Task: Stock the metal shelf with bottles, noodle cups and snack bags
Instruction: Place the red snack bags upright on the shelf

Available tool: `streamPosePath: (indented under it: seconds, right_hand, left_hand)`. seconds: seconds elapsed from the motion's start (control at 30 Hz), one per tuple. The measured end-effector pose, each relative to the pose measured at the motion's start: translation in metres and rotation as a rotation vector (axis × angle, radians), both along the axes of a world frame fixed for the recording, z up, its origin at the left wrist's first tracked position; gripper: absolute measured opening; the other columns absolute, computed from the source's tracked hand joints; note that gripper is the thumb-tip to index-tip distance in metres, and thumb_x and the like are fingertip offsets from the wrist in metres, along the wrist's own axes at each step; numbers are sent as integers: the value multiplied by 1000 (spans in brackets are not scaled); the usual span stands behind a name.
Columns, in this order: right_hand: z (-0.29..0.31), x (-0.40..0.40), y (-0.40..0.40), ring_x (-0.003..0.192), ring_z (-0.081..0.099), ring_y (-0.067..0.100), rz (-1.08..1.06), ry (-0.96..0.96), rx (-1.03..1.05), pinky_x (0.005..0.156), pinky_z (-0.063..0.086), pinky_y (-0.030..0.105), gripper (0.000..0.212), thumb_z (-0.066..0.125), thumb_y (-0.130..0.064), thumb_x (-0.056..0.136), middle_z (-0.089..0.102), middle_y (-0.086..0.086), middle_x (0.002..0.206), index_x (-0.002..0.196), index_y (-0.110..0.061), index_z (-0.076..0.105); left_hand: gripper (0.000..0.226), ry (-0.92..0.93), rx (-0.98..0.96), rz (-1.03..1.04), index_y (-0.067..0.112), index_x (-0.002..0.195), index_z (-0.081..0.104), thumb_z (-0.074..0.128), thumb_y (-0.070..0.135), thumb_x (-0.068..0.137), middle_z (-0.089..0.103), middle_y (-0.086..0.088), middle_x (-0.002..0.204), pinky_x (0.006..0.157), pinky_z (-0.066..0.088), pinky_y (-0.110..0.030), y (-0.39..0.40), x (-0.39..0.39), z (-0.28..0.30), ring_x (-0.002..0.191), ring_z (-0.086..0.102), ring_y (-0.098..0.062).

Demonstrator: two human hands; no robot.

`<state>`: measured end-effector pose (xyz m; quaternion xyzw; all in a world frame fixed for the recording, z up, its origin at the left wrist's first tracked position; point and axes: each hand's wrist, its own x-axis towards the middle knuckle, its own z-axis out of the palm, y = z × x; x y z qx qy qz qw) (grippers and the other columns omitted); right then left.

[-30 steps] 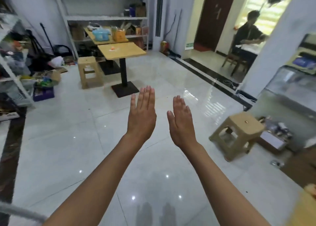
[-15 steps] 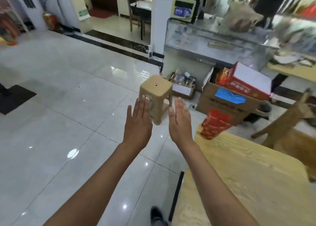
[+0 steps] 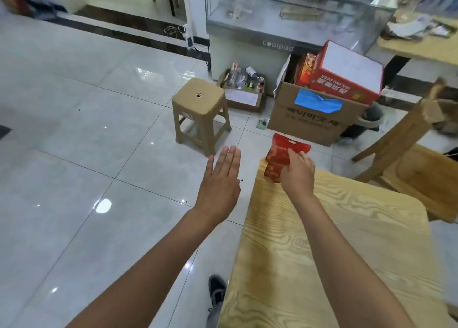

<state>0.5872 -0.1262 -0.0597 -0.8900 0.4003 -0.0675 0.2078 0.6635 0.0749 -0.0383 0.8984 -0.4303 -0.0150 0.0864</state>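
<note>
A red snack bag (image 3: pixel 280 154) stands at the far corner of the light wooden table (image 3: pixel 334 265). My right hand (image 3: pixel 298 172) grips the bag from its right side, fingers curled round its edge. My left hand (image 3: pixel 220 181) hovers flat over the tiled floor to the left of the table, fingers straight and together, holding nothing. The metal shelf, bottles and noodle cups are not in view.
A tan plastic stool (image 3: pixel 200 112) stands on the floor ahead. Behind it sit a small box of bottles (image 3: pixel 244 87), a large cardboard box (image 3: pixel 309 114) holding a red carton (image 3: pixel 344 77), and a glass counter (image 3: pixel 285 13). A wooden chair (image 3: pixel 409 154) stands right.
The view has swung right and down, from the open room toward the table. My right hand has taken hold of the red snack bag; both hands were flat and empty before.
</note>
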Motion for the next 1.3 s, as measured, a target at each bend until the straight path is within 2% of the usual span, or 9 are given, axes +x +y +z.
streamPosePath:
  seconds: [0.1, 0.23, 0.47, 0.63, 0.73, 0.9, 1.03, 1.13, 1.3]
  right_hand:
    - [-12, 0, -3, 118, 47, 31, 57, 56, -132, 116, 22, 46, 29, 53, -15, 93, 63, 8, 115, 119, -16, 66]
    - [-16, 7, 11, 106, 49, 29, 167, 27, -97, 109, 28, 44, 20, 59, -24, 94, 64, 5, 99, 104, -18, 75]
    - [32, 55, 101, 101, 50, 23, 392, -70, 38, 93, 37, 39, 23, 51, -26, 99, 63, 2, 100, 107, -18, 70]
    - [80, 111, 221, 99, 52, 21, 687, -146, 147, 87, 44, 35, 20, 56, -29, 95, 61, 1, 95, 104, -20, 72]
    - [114, 136, 301, 100, 57, 21, 815, -159, 219, 89, 50, 40, 19, 57, -27, 95, 65, 3, 99, 103, -20, 73]
    - [165, 151, 452, 84, 56, 3, 1112, -200, 224, 74, 43, 18, 15, 59, -19, 89, 62, -4, 83, 86, -21, 73]
    - [194, 145, 582, 83, 60, 12, 1342, -231, 198, 74, 47, 25, 15, 61, -15, 86, 66, 1, 81, 83, -18, 75]
    - [212, 130, 691, 80, 57, 18, 1504, -344, 40, 77, 45, 30, 16, 60, -12, 88, 65, 4, 75, 82, -12, 75]
    - [234, 90, 852, 92, 57, 29, 1703, -611, -444, 87, 41, 38, 19, 52, -15, 95, 68, 7, 92, 98, -10, 69]
  left_hand:
    - [70, 38, 14, 11, 7, 154, -7, 36, 24, 102, -3, -7, 164, 122, 2, -45, -3, 4, -2, 151, -9, -22]
    - [62, 101, -20, 62, 9, 155, 3, 33, 24, 103, 7, -4, 164, 121, 4, -49, 9, 7, 4, 151, -5, -20]
    - [44, 427, -279, 336, 14, 147, 37, 39, 22, 104, 41, -4, 151, 115, 26, -38, 90, 23, 4, 138, 38, -21]
    - [47, 589, -488, 614, 21, 151, 33, 42, 18, 104, 38, -4, 154, 114, 32, -33, 210, 40, 11, 139, 38, -20]
    - [43, 538, -595, 716, 20, 145, 44, 48, 17, 102, 43, -3, 150, 112, 31, -30, 287, 49, 26, 137, 40, -20]
    - [31, 442, -799, 851, 22, 128, 60, 55, 16, 98, 57, 3, 134, 104, 36, -26, 426, 44, 61, 123, 50, -14]
    - [16, 347, -949, 1001, 24, 89, 66, 56, 12, 93, 71, 6, 88, 84, 53, -39, 544, 15, 82, 84, 67, -16]
    - [15, 251, -1012, 1169, 20, 83, 64, 54, 15, 94, 69, 4, 79, 75, 55, -39, 639, -20, 105, 77, 66, -18]
    - [17, -13, -1026, 1446, 16, 83, 60, 50, 15, 97, 64, 2, 79, 55, 34, -13, 767, -84, 139, 74, 57, -15]
